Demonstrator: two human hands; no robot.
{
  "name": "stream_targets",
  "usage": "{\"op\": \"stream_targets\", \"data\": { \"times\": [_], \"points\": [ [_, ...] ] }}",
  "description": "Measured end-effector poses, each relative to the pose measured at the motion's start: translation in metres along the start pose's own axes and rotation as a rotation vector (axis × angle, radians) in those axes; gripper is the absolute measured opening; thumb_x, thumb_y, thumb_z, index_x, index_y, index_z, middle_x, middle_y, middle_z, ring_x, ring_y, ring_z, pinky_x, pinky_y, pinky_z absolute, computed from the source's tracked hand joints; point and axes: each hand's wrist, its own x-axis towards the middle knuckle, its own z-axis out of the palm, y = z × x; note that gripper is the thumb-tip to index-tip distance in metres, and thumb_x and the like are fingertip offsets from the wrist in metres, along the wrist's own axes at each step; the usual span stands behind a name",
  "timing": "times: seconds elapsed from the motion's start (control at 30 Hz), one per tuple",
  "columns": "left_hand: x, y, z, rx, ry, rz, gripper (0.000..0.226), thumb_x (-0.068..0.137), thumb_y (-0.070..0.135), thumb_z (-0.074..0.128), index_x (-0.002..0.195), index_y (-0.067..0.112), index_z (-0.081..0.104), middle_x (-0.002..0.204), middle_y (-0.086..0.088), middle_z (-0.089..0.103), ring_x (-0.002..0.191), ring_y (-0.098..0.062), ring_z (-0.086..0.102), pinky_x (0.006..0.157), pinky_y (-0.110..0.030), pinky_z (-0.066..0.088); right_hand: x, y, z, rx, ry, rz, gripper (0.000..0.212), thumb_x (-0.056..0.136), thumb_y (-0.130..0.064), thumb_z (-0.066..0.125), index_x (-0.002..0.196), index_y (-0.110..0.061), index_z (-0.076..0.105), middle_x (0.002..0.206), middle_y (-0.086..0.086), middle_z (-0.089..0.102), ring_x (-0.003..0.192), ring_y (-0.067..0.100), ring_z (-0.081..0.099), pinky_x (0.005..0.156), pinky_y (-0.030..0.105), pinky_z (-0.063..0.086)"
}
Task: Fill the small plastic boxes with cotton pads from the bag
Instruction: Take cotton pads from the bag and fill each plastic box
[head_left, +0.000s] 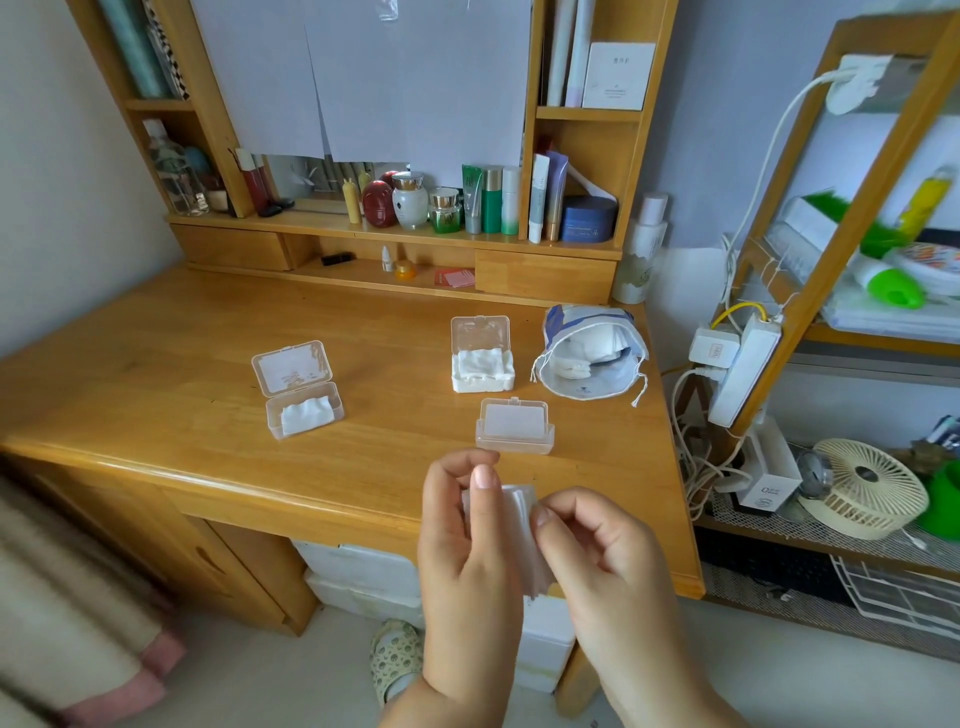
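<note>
A small stack of white cotton pads (522, 525) is held between both hands over the desk's front edge. My left hand (465, 561) grips its left side with thumb on top; my right hand (597, 545) pinches its right edge. Three small clear plastic boxes stand open on the wooden desk (156, 384). The left box (304, 413) holds a few pads. The middle box (482, 366) is heaped with pads. The near box (515, 427), just beyond my hands, looks empty. The drawstring bag (589, 353) lies open at the right, with pads showing inside.
Cosmetic bottles and jars (467, 205) line the shelf at the back of the desk. A white lotion bottle (641, 249) stands behind the bag. A power strip (743, 369) with cables and a small fan (865, 488) sit on the rack at the right.
</note>
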Motion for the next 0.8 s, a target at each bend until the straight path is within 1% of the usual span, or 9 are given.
{"op": "stream_targets", "data": {
  "times": [0.07,0.13,0.2,0.3,0.5,0.57,0.6,0.67,0.8],
  "points": [
    [0.0001,-0.0008,-0.0008,0.007,-0.024,0.087,0.021,0.092,0.042,0.044,0.084,0.025,0.054,0.056,0.007,0.046,0.042,-0.008,0.039,0.042,-0.021,0.035,-0.0002,-0.0010,0.0010,0.033,-0.004,0.000,0.018,0.080,-0.027,0.057,0.065,-0.017,0.060,0.052,0.009,0.053,0.052,0.023,0.047,0.053,0.035,0.039],
    [0.0028,-0.0028,-0.0030,0.092,-0.044,0.193,0.023,0.092,0.043,0.042,0.079,0.028,0.053,0.069,0.002,0.051,0.052,-0.010,0.046,0.051,-0.024,0.039,-0.0002,-0.0021,0.0001,0.050,-0.012,-0.007,0.019,0.081,-0.026,0.057,0.065,-0.015,0.060,0.052,0.013,0.054,0.051,0.026,0.047,0.052,0.038,0.039],
    [0.0055,-0.0039,-0.0042,0.187,-0.066,0.279,0.023,0.094,0.039,0.039,0.078,0.030,0.053,0.078,0.005,0.053,0.068,-0.012,0.052,0.064,-0.021,0.042,-0.0005,-0.0033,-0.0008,0.065,-0.026,-0.017,0.021,0.083,-0.025,0.056,0.066,-0.014,0.060,0.051,0.012,0.055,0.050,0.029,0.050,0.051,0.042,0.041],
    [0.0076,-0.0049,-0.0048,0.236,-0.093,0.338,0.027,0.097,0.036,0.035,0.079,0.029,0.054,0.081,0.008,0.054,0.076,-0.013,0.055,0.069,-0.015,0.040,-0.0014,-0.0050,-0.0014,0.086,-0.036,-0.019,0.021,0.083,-0.024,0.055,0.067,-0.012,0.061,0.050,0.010,0.057,0.050,0.026,0.052,0.051,0.043,0.043],
    [0.0076,-0.0066,-0.0053,0.225,-0.088,0.282,0.033,0.096,0.039,0.032,0.076,0.020,0.050,0.071,-0.001,0.051,0.065,-0.017,0.049,0.061,-0.027,0.040,-0.0014,-0.0063,-0.0011,0.060,-0.049,-0.048,0.020,0.085,-0.026,0.055,0.071,-0.016,0.062,0.054,0.013,0.055,0.052,0.028,0.049,0.052,0.042,0.041],
    [0.0074,-0.0050,-0.0054,0.190,-0.087,0.231,0.038,0.095,0.043,0.032,0.076,0.016,0.051,0.067,-0.003,0.050,0.061,-0.017,0.047,0.058,-0.029,0.039,-0.0012,-0.0068,-0.0018,0.023,-0.051,-0.067,0.019,0.086,-0.027,0.055,0.070,-0.018,0.062,0.053,0.011,0.052,0.052,0.028,0.045,0.051,0.037,0.038],
    [0.0075,-0.0042,-0.0048,0.168,-0.089,0.198,0.041,0.093,0.046,0.032,0.076,0.014,0.051,0.065,-0.005,0.049,0.058,-0.017,0.046,0.056,-0.030,0.038,-0.0011,-0.0071,-0.0023,-0.002,-0.055,-0.081,0.019,0.086,-0.028,0.055,0.070,-0.019,0.061,0.053,0.008,0.049,0.051,0.026,0.043,0.050,0.032,0.037],
    [0.0074,-0.0031,-0.0047,0.132,-0.090,0.140,0.046,0.090,0.051,0.034,0.075,0.011,0.051,0.061,-0.005,0.047,0.055,-0.017,0.043,0.052,-0.030,0.037,-0.0009,-0.0080,-0.0031,-0.042,-0.059,-0.107,0.019,0.086,-0.028,0.054,0.069,-0.022,0.060,0.052,-0.002,0.045,0.050,0.011,0.038,0.048,0.020,0.032],
    [0.0072,-0.0019,-0.0049,0.116,-0.092,0.118,0.046,0.089,0.053,0.036,0.074,0.012,0.050,0.056,0.002,0.044,0.051,-0.013,0.041,0.048,-0.026,0.036,0.0000,-0.0077,-0.0028,-0.073,-0.070,-0.122,0.018,0.087,-0.026,0.053,0.070,-0.022,0.059,0.052,-0.006,0.044,0.050,0.005,0.037,0.050,0.017,0.032]
  ]
}}
